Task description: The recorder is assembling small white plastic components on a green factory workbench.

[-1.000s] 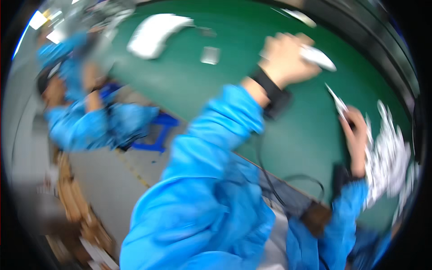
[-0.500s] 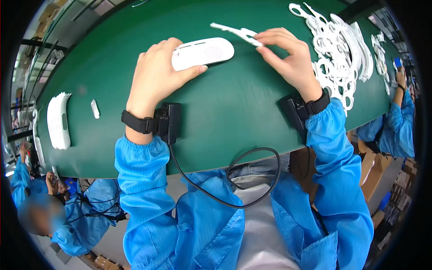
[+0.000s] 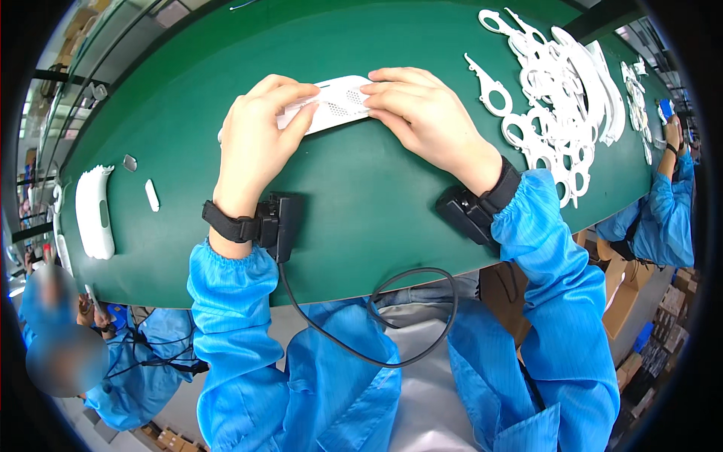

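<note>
Between my two hands is a white plastic shell (image 3: pixel 337 105), long and rounded, with small perforated holes in its face. My left hand (image 3: pixel 260 128) grips its left end, the thumb at the near edge and the fingers over the top. At the other end, my right hand (image 3: pixel 433 120) has its fingertips pressed together on the shell. Both hands hide the ends of it. Off to the right lies a flat white part with a ring and a thin arm (image 3: pixel 493 94), apart from my hands and beside a heap of similar ringed parts (image 3: pixel 553 105).
Long curved white pieces (image 3: pixel 595 83) lie in the heap. On the left of the green table (image 3: pixel 361 196) are a curved white housing (image 3: pixel 94 215), a white strip (image 3: pixel 152 194) and a small greyish piece (image 3: pixel 130 163). A black cable (image 3: pixel 354 361) loops before me. Co-workers sit on both sides.
My right hand has let go of the ringed part, which now lies by the heap, and has moved left onto the shell. The small greyish piece at left now shows clearly.
</note>
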A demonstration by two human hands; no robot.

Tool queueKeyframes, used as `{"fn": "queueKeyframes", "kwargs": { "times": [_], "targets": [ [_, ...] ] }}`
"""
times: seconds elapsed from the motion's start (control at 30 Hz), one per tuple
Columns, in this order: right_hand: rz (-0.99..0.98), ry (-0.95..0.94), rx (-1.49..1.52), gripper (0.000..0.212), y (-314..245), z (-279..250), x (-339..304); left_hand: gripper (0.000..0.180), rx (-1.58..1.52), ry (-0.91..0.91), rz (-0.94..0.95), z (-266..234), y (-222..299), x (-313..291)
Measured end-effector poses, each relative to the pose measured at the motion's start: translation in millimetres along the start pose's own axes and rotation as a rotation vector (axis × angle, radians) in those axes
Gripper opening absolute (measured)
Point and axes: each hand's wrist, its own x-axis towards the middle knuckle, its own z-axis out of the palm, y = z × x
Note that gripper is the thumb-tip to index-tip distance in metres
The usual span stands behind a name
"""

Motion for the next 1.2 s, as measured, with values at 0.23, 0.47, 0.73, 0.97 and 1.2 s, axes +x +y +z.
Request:
{"fn": "queueKeyframes", "kwargs": {
  "times": [0.23,0.47,0.73,0.97,1.2],
  "targets": [
    [-0.004,0.032,0.008,0.015,0.0,1.6,1.8,0.017,0.008,0.064,0.021,2.4,-7.8,1.2],
    [0.066,-0.05,0.065,0.017,1.6,9.1,12.5,0.017,0.008,0.047,0.011,-4.9,-12.4,4.5],
    [0.31,-0.194,0.142,0.029,-15.6,3.8,7.7,0.011,0.13,0.17,0.14,16.1,-12.6,-1.6],
    [0.259,-0.2,-0.056,0.052,-42.6,15.0,12.7,0.017,0.171,0.16,0.136,12.5,-12.7,-4.4],
    [0.192,0.024,0.149,0.026,-38.5,35.7,31.4,0.023,0.095,0.104,0.156,-11.4,-25.8,-8.8]
  ]
}}
